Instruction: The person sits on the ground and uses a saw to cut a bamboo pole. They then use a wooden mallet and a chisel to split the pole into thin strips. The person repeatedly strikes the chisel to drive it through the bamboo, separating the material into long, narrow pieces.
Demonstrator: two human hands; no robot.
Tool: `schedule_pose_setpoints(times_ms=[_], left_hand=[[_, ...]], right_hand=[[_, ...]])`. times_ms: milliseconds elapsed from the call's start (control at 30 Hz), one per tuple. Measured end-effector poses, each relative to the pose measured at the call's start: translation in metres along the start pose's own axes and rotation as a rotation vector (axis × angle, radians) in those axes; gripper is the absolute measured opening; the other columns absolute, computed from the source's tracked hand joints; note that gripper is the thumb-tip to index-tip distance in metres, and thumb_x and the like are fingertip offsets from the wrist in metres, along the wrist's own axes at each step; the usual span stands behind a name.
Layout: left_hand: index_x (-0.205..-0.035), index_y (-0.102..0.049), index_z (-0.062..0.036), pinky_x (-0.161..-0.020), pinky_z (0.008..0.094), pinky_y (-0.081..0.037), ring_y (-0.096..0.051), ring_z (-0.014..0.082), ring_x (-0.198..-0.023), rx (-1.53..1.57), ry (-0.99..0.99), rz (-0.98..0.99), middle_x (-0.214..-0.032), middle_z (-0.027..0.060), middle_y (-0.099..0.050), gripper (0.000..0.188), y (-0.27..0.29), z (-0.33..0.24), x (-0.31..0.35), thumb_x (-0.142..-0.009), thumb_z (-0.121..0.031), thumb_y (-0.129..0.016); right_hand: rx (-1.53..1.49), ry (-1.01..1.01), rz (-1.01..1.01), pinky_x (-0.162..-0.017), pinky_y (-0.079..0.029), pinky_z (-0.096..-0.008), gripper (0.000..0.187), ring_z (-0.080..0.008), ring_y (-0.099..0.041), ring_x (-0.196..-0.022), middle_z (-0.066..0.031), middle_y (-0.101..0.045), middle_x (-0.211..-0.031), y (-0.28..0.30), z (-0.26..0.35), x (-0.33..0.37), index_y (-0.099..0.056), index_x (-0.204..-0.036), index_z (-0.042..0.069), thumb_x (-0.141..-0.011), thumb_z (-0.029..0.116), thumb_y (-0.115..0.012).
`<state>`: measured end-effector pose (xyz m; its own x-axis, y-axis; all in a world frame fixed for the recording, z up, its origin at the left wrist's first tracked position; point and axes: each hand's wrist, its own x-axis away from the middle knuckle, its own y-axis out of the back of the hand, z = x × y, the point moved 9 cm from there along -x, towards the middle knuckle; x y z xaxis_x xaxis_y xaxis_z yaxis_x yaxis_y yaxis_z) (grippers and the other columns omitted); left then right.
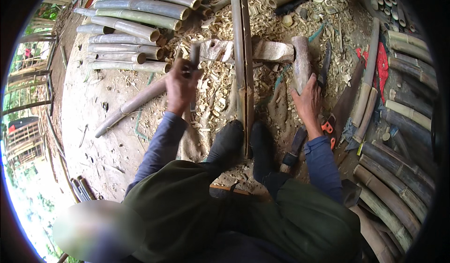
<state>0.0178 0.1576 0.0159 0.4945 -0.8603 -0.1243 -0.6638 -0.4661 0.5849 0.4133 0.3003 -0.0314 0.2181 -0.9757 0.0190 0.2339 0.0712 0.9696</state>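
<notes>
Head view: a split bamboo pole runs between the feet and crosses over a pale wooden block, wood chips all around. The left hand is closed around a narrow dark tool, too blurred to identify. The right hand clasps the near end of a wooden club. Splitting the pole seems the step in hand; the next move likely calls for steady feet and a well-placed tool.

The wooden club looks matt, the bamboo poles smooth, faintly glossy.
</notes>
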Motion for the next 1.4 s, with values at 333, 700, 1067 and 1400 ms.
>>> schedule_pose_setpoints(times_ms=[333,700,1067,1400], left_hand=[[-0.13,-0.062,-0.0029,-0.07,0.0318,-0.053,-0.056,0.0129,-0.078,1.197,0.388,0.21,-0.078,-0.0031,-0.051,0.042,-0.016,-0.095,-0.028,-0.102,-0.034,-0.065],[-0.102,-0.067,0.0029,-0.069,0.0307,-0.045,-0.048,0.0123,-0.07,1.292,0.397,0.072,-0.07,-0.0029,-0.045,0.034,-0.049,-0.073,-0.004,-0.099,-0.031,-0.069],[-0.088,-0.069,-0.0021,-0.062,0.0347,-0.044,-0.056,0.0171,-0.068,0.272,-0.277,-0.057,-0.076,0.0055,-0.06,0.039,-0.027,-0.127,0.014,-0.104,-0.036,-0.059],[-0.12,-0.064,-0.0037,-0.087,0.0409,-0.052,-0.067,0.028,-0.097,0.655,-0.005,0.148,-0.109,0.0131,-0.07,0.022,-0.078,-0.106,0.03,-0.103,-0.015,-0.056]], right_hand=[[-1.37,-0.139,0.175,-0.077,-0.059,-0.0384,0.07,-0.0273,-0.067,-0.093,-0.0183,-0.059,-0.127,0.058,0.002,0.013,-0.044,-0.14,0.0,-0.08,0.018,-0.076],[-1.375,-0.118,0.41,-0.061,-0.059,-0.0342,0.069,-0.0198,-0.066,-0.073,-0.0128,-0.063,-0.103,0.126,0.069,0.032,-0.043,-0.139,0.001,-0.08,0.02,-0.074],[-1.056,0.387,0.21,-0.104,-0.046,-0.0368,0.088,-0.0251,-0.059,-0.119,-0.0165,-0.057,-0.13,0.241,0.147,0.003,-0.038,-0.147,-0.003,-0.074,0.026,-0.078],[-0.158,1.316,-0.15,-0.078,-0.063,-0.0379,0.101,-0.027,-0.07,-0.079,-0.012,-0.062,-0.091,0.273,0.217,0.027,-0.029,-0.157,0.002,-0.074,0.013,-0.086]])
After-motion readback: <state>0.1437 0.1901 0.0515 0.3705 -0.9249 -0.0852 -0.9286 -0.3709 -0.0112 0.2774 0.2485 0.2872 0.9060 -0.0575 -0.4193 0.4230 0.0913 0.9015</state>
